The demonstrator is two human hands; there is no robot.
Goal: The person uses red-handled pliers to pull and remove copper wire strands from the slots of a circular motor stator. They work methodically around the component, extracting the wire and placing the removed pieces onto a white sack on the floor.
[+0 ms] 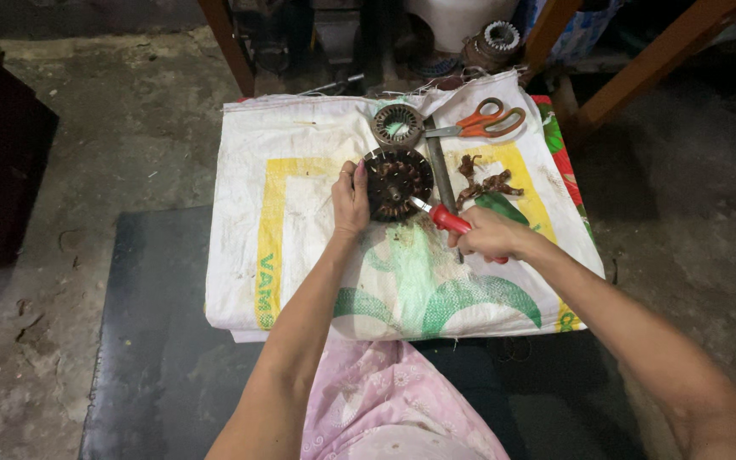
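- A round, dark motor stator (397,182) with rusty brown windings is lying flat near the top middle of a woven sack (300,221), which is covering the worktop.
- The left hand (350,198) is gripping the stator's rim at its nine o'clock side, fingers curling over the edge to steady it.
- The right hand (489,233) is clenching around a red-handled tool (448,219), whose metal tip is touching the stator at about its four o'clock edge.
- A second, smaller ring-shaped stator (397,124), grey and toothed inside, is sitting just beside the dark one at its twelve o'clock.
- A long grey metal bar (439,167) is lying at the stator's three o'clock, running up and down the sack.
- Orange-handled scissors (480,123) are resting at two o'clock, blades pointing toward the smaller ring.
- A tangle of brown copper wire scraps (485,182) is lying at three o'clock, just past the bar.
- The sack is white with yellow bands and green printed shapes, stained and creased, and is hanging slightly over a dark flat board (155,341) beneath it.
- A rough, dusty concrete floor (104,162) is spreading around the worktop.
- Wooden legs (658,60) are slanting at one o'clock, and a toothed grey metal part (499,37) is sitting on the floor beyond the sack's far edge.
- Pink patterned cloth (376,400) is showing at six o'clock, on the person's lap.
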